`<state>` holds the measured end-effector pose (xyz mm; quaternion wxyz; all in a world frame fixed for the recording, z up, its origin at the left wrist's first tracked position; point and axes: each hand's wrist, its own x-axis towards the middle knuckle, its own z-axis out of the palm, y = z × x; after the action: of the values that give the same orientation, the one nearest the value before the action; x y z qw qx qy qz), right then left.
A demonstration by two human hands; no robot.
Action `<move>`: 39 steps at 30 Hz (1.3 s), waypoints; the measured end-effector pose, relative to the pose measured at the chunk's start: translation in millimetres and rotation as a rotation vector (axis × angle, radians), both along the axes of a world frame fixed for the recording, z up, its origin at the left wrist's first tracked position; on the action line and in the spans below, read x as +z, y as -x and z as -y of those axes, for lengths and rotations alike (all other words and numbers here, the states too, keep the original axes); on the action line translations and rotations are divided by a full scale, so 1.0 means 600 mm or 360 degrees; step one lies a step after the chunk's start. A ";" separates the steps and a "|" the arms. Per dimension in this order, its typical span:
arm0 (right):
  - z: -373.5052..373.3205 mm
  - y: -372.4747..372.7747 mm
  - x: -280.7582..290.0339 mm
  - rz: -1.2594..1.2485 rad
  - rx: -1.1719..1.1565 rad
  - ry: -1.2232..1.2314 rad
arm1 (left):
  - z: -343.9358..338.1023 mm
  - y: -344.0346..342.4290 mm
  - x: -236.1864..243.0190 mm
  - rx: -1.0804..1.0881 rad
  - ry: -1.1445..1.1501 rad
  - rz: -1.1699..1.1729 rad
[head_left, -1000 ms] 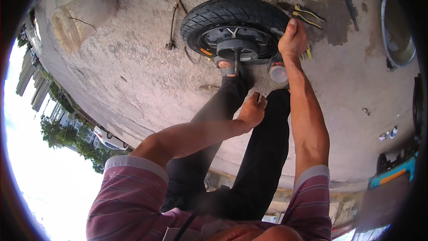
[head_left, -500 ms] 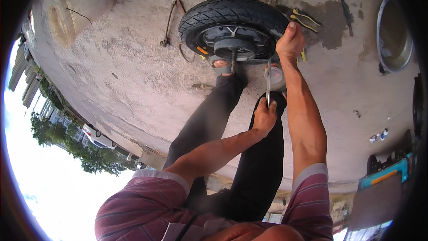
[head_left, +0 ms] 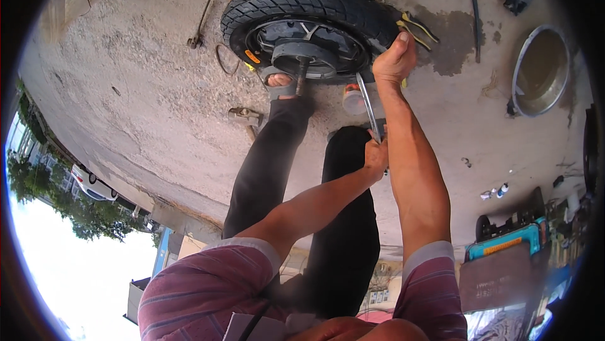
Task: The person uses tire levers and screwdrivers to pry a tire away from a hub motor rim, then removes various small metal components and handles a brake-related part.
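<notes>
A black treaded tyre (head_left: 296, 2) is mounted on a dark hub wheel (head_left: 315, 48), with its axle (head_left: 302, 76) pointing toward me. My right hand (head_left: 396, 60) grips the tyre's right side, thumb up, the other fingers mostly hidden. A shiny metal tyre lever (head_left: 367, 101) has its far end at the rim's lower right edge, beside that hand. My left hand (head_left: 376, 155) is closed around the lever's near end, close under my right forearm and partly covered by it. One sandalled foot (head_left: 280, 82) stands against the wheel's near side.
Yellow-handled pliers (head_left: 419, 29) lie right of the tyre. A small clear tub (head_left: 354, 100) sits below it. Left are wrenches (head_left: 205, 13) and a metal tool (head_left: 244, 116). A metal basin (head_left: 540, 70) with murky liquid stands right, near a black hose (head_left: 474, 13).
My left hand has swung the lever's near end to the right, so the lever now slants. My right hand stays on the tyre. The whole view has shifted.
</notes>
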<state>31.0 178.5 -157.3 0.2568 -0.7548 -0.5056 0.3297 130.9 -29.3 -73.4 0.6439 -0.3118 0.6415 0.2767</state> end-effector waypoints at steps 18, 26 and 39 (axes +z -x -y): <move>0.013 -0.060 0.051 -0.0645 0.0607 0.0319 | -0.102 -0.022 -0.154 0.0024 -0.0146 0.0483; 0.036 -0.127 0.035 -0.0305 0.0905 0.0368 | -0.068 -0.054 -0.151 -0.0170 -0.0568 0.0602; 0.044 -0.105 0.025 -0.0267 0.0768 0.0179 | -0.070 0.032 -0.051 -0.0048 -0.0288 0.0981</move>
<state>94.0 152.4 -142.6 0.1694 -0.5956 -0.6286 0.4706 111.6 12.9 -104.3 0.8370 -0.3129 0.3936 0.2156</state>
